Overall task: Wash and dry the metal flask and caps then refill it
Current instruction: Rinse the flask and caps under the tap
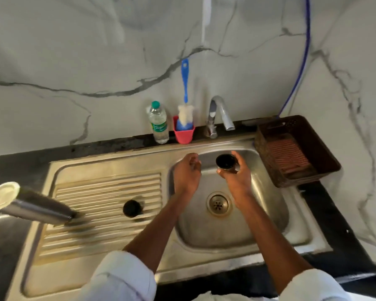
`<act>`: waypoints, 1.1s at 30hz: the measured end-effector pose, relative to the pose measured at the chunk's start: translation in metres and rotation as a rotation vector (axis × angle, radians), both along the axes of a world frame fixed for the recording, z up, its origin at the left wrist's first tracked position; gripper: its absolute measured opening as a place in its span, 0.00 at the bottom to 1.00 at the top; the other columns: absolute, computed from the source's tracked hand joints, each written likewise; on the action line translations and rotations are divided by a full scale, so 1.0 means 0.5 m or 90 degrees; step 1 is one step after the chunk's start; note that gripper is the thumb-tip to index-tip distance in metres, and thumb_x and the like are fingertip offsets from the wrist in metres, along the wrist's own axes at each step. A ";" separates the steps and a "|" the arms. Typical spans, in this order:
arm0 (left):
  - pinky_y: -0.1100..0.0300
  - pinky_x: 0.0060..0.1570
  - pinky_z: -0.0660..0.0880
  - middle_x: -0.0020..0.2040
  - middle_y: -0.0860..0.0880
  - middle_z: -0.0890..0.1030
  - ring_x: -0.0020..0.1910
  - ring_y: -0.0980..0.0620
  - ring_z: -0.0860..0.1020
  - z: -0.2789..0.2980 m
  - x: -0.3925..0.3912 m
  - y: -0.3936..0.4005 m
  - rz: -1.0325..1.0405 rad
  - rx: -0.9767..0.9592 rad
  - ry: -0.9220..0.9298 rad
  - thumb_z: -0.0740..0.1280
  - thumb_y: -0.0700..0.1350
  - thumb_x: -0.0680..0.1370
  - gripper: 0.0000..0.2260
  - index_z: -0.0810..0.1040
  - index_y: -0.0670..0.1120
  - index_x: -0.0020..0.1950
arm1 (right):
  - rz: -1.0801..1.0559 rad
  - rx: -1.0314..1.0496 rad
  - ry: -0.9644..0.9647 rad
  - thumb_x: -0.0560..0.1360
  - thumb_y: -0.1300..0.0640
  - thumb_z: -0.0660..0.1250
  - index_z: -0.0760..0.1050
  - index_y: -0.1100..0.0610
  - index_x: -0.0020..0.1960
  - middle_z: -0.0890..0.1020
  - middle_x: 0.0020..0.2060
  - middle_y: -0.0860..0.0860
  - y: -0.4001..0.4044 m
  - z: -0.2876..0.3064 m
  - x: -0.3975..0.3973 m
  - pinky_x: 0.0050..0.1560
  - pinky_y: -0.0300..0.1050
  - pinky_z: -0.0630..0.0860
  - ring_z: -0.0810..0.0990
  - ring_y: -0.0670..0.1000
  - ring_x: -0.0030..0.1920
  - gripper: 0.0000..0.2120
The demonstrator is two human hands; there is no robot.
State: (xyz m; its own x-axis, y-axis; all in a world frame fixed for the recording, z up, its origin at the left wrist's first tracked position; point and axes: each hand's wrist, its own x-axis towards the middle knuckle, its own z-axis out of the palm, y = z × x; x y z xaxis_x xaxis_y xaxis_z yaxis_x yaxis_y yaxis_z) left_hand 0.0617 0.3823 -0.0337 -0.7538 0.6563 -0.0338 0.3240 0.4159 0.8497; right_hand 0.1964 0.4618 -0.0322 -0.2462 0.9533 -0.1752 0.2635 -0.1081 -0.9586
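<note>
Head view looks down on a steel sink (243, 240) set in a dark counter, and I see both arms reaching over the basin. My right hand (237, 177) grips a small dark cap (225, 161), fingers and thumb curled round its sides, its open side turned up toward the camera. It is held above the back of the basin, below and a little in front of the tap (220, 115). The left hand (187, 172) hovers just beside it to the left, fingers loosely curled and holding nothing that I can make out.

On the ribbed draining board (104, 205) to the left lies the metal flask (30, 205), on its side, its pale base pointing off toward the left edge and its narrow end resting on the ribs. A second dark cap (132, 208) sits on the same ribs, near the basin wall and apart from the flask's mouth. The drain (219, 204) shows in the basin floor between my forearms.

Along the back ledge stand a clear water bottle (159, 123) with a green cap, then a pink holder (183, 132) touching it or nearly so, with a blue-handled bottle brush (185, 101) standing in it. A brown plastic basket (295, 148) sits at the sink's right rear corner, against the marble-patterned wall (74, 61).
</note>
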 end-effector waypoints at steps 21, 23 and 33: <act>0.58 0.39 0.76 0.43 0.55 0.85 0.35 0.60 0.77 -0.057 -0.052 0.299 0.064 0.059 -0.052 0.69 0.45 0.83 0.12 0.85 0.47 0.65 | 0.091 -0.061 -0.018 0.64 0.68 0.81 0.74 0.48 0.69 0.81 0.61 0.46 0.131 -0.077 -0.018 0.63 0.44 0.78 0.79 0.47 0.62 0.37; 0.58 0.40 0.77 0.44 0.55 0.86 0.37 0.58 0.80 -0.062 -0.055 0.298 0.059 0.063 -0.052 0.69 0.47 0.84 0.13 0.84 0.48 0.68 | 0.101 -0.067 -0.016 0.63 0.68 0.81 0.74 0.47 0.67 0.81 0.59 0.44 0.125 -0.088 -0.019 0.63 0.50 0.79 0.80 0.49 0.61 0.37; 0.52 0.57 0.79 0.62 0.51 0.85 0.61 0.49 0.82 -0.119 -0.057 0.105 -0.023 -0.073 0.116 0.65 0.50 0.85 0.13 0.78 0.54 0.70 | 0.141 -0.110 0.036 0.65 0.70 0.79 0.74 0.38 0.63 0.80 0.62 0.46 0.121 -0.108 -0.027 0.61 0.50 0.81 0.80 0.49 0.62 0.37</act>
